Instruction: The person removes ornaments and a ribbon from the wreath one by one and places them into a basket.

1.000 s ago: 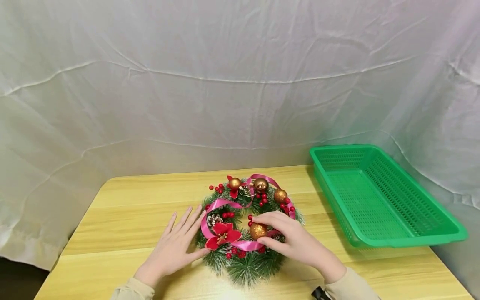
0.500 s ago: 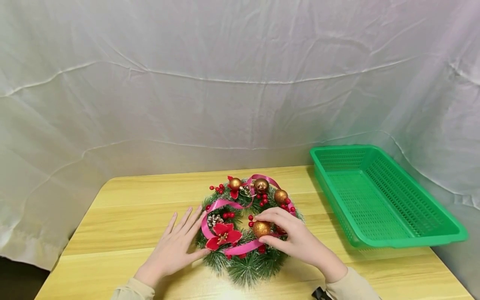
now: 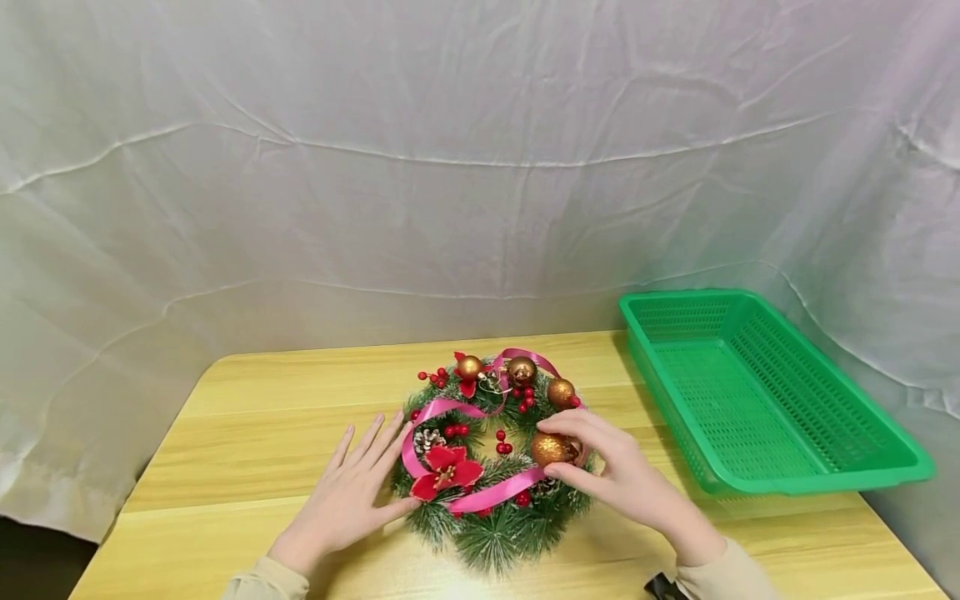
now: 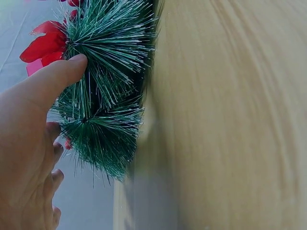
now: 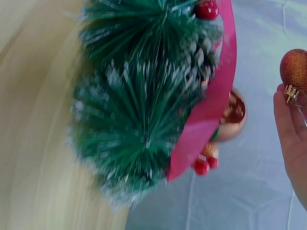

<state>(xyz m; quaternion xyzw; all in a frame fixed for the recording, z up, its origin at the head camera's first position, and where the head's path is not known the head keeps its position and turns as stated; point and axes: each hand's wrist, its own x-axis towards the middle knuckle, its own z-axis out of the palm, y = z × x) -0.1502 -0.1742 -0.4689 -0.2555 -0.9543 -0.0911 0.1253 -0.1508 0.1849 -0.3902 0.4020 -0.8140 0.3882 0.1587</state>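
Observation:
A green pine wreath [image 3: 491,533] lies on the wooden table, trimmed with pink ribbon [image 3: 498,492], red berries, pine cones, gold baubles and a red poinsettia [image 3: 447,472]. My right hand [image 3: 626,471] pinches a glittery gold bauble [image 3: 549,449] between thumb and fingers over the wreath's right side. In the right wrist view that bauble, its gold cap showing, is apart from the wreath. Behind it sits a shiny copper bauble [image 5: 235,117] on the wreath. My left hand [image 3: 352,483] rests with fingers spread at the wreath's left edge, its thumb [image 4: 72,69] against the needles below the poinsettia.
A green plastic basket [image 3: 817,479] with perforated walls stands at the table's right side. Pale grey cloth [image 3: 480,225] hangs behind and around the wooden table [image 3: 247,450]. A small black item [image 3: 662,587] shows at my right sleeve.
My right hand has lifted the gold bauble from the front of the wreath and carried it to the right. The ribbon and berries there are now uncovered. The left hand stays put.

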